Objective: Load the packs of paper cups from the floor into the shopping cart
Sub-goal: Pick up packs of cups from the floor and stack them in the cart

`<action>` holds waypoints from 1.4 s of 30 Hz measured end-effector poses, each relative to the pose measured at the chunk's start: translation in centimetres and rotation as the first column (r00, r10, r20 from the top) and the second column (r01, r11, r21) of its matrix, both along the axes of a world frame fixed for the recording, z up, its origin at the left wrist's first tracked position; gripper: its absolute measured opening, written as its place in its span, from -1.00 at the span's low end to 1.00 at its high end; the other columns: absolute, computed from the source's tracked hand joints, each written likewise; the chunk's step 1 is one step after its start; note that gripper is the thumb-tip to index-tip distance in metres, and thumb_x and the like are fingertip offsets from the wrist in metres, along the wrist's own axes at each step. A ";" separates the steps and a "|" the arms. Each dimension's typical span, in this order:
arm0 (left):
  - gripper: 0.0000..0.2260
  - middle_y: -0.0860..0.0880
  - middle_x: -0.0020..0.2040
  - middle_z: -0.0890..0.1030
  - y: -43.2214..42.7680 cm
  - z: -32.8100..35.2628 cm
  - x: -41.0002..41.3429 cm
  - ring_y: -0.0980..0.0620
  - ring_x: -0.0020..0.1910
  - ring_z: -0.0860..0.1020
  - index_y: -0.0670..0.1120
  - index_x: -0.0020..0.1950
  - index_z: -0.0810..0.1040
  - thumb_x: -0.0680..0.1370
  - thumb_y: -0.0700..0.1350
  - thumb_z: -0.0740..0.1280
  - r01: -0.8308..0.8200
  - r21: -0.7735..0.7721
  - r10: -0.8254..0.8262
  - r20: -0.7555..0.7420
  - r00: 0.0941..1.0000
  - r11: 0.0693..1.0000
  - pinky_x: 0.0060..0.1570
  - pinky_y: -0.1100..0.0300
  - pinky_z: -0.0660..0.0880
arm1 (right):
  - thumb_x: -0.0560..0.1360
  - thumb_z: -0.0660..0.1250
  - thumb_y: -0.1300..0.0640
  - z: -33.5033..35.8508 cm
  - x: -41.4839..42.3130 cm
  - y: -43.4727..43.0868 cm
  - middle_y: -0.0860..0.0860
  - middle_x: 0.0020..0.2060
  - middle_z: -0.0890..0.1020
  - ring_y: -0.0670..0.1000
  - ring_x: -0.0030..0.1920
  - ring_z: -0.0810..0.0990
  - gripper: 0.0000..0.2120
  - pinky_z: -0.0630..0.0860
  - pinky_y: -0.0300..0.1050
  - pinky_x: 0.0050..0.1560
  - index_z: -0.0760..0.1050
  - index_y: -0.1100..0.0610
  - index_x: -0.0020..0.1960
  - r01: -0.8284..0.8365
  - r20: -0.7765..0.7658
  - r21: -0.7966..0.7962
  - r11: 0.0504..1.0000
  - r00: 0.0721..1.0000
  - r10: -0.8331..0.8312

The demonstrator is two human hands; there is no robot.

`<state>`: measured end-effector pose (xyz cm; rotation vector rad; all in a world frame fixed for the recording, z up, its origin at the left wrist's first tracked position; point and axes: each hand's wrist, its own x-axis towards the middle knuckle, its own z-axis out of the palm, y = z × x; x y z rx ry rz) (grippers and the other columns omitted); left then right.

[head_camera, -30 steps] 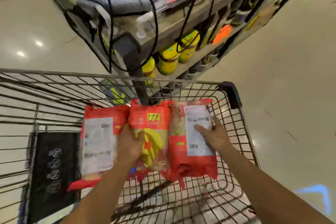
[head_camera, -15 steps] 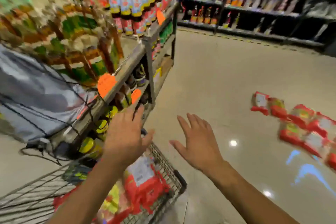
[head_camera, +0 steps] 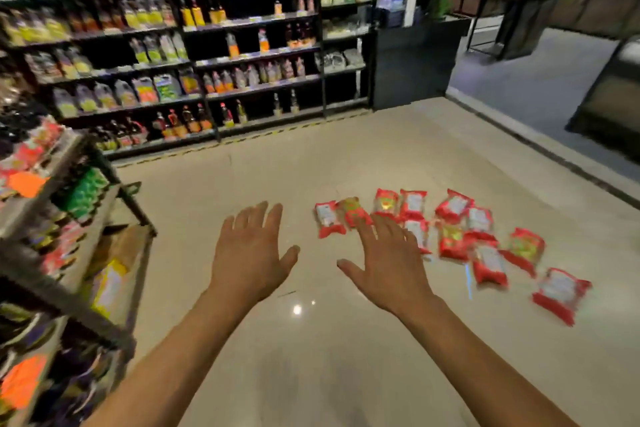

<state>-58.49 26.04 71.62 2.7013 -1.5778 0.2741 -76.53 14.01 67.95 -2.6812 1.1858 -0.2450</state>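
Several red packs of paper cups (head_camera: 453,239) lie scattered on the shiny beige floor, right of centre. My left hand (head_camera: 251,251) is stretched forward, empty, fingers spread, above bare floor left of the packs. My right hand (head_camera: 389,260) is also empty with fingers apart, its fingertips overlapping the nearest packs (head_camera: 327,218) in the picture. The shopping cart is out of view.
A low shelf rack (head_camera: 69,236) with bottles and orange price tags stands close on the left. Tall shelves of bottles (head_camera: 207,55) line the far side of the aisle. A dark counter (head_camera: 415,59) and darker floor lie at the back right.
Both hands let go of the packs set in the cart. The view swung right, away from the cart, to the packs on the floor. Both hands now reach forward empty.
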 end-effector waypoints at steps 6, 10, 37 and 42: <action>-0.29 -0.07 0.62 0.26 -11.0 0.0 -2.6 -0.14 0.57 0.24 0.03 0.63 0.13 0.57 0.32 0.17 0.065 0.045 -0.065 -0.002 0.998 0.997 0.55 -0.12 0.16 | 0.52 0.12 -0.39 -0.7 -3.8 -9.0 0.09 0.61 0.18 0.18 0.58 0.16 -0.22 0.14 0.20 0.54 0.05 -0.07 0.62 0.072 -0.013 0.046 0.996 0.997 -0.071; -0.29 -0.08 0.60 0.30 -16.4 -1.0 -1.2 -0.15 0.55 0.28 0.01 0.62 0.17 0.56 0.33 0.17 0.078 0.070 -0.077 -0.006 0.997 0.995 0.53 -0.14 0.20 | 0.53 0.12 -0.39 -1.6 -2.5 -13.8 0.09 0.61 0.17 0.17 0.60 0.13 -0.22 0.09 0.20 0.55 0.03 -0.08 0.62 0.080 -0.036 0.078 0.994 0.996 -0.077; -0.32 -0.13 0.63 0.22 -65.0 -15.7 34.6 -0.19 0.59 0.18 -0.04 0.61 0.16 0.59 0.28 0.15 -0.008 0.261 0.069 -0.224 0.972 0.965 0.55 -0.15 0.13 | 0.55 0.14 -0.33 -12.7 31.8 -66.2 0.10 0.59 0.21 0.14 0.58 0.17 -0.27 0.14 0.18 0.54 0.10 -0.04 0.61 0.049 -0.301 0.243 0.969 0.953 0.027; -0.34 -0.12 0.61 0.25 -74.5 -23.6 41.6 -0.17 0.58 0.21 -0.04 0.61 0.18 0.60 0.26 0.17 -0.048 0.338 0.153 -0.293 0.944 0.940 0.54 -0.10 0.17 | 0.56 0.16 -0.31 -20.6 40.4 -77.7 0.07 0.58 0.24 0.13 0.56 0.21 -0.28 0.17 0.14 0.50 0.11 -0.02 0.61 0.042 -0.325 0.330 0.943 0.943 0.072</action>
